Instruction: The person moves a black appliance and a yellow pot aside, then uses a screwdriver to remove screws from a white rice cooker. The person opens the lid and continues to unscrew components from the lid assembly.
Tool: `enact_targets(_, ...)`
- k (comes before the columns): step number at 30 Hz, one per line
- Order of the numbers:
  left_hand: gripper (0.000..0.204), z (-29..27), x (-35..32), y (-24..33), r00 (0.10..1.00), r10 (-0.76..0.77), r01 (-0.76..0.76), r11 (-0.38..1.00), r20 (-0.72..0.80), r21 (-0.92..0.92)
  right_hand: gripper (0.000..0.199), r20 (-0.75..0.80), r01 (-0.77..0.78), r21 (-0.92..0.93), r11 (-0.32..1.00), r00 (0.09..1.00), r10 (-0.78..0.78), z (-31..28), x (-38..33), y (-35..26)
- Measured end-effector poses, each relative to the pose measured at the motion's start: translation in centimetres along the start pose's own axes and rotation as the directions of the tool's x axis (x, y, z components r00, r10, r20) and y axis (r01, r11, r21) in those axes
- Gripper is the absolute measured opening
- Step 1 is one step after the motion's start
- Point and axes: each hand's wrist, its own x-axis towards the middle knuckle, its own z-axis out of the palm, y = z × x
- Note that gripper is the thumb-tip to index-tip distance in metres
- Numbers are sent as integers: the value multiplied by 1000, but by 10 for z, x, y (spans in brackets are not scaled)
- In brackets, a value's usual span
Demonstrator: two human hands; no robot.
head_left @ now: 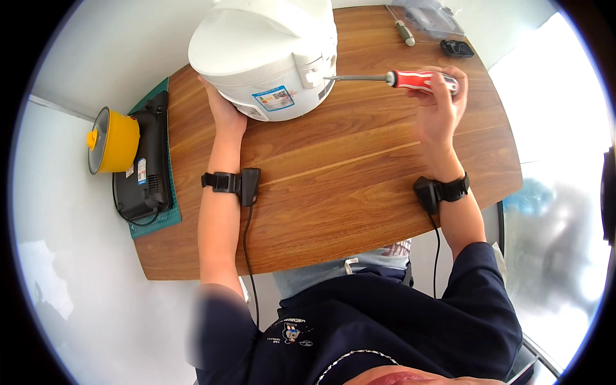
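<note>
Pale walls surround a brown wood-grain counter (308,186) with curved edges. Near its far edge, left of the middle, stands a white rice cooker (256,74), its latch (314,76) facing right, well placed for the right hand (441,106). That hand's fingers are clamped around the red-and-white handle of a screwdriver (414,79), held nearly level, its tip just beside the latch (whether it touches, I cannot tell). The left hand (226,110) lies against the cooker's near left side, probably to steady it; its fingers are mostly hidden, so I cannot tell how far they close. Along the counter's left edge, a green cutting mat (168,220) carries a black appliance (136,196) with a yellow pot (123,141) at it, seemingly parked outside the left forearm's path. A green-handled screwdriver (405,33) rests toward the far right corner. Wood spans the gap between both forearms, leaving elbow room to the near edge.
</note>
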Motion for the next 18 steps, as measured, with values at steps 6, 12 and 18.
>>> enact_targets(6, 74, -8, 1, -12, 998, -61, 61, 998, -22, -31, 29, -43, 147, -77, 986, 988, -150, -1, 2, -14)
enact_targets(12, 70, -4, 0, -10, 997, -53, 53, 999, -48, -5, 27, -62, 101, -58, 993, 993, -104, -3, 4, -15)
enact_targets(18, 64, 2, -2, -6, 995, 9, -7, 1000, -99, 19, 27, -43, 29, -22, 999, 999, -30, -6, 4, -11)
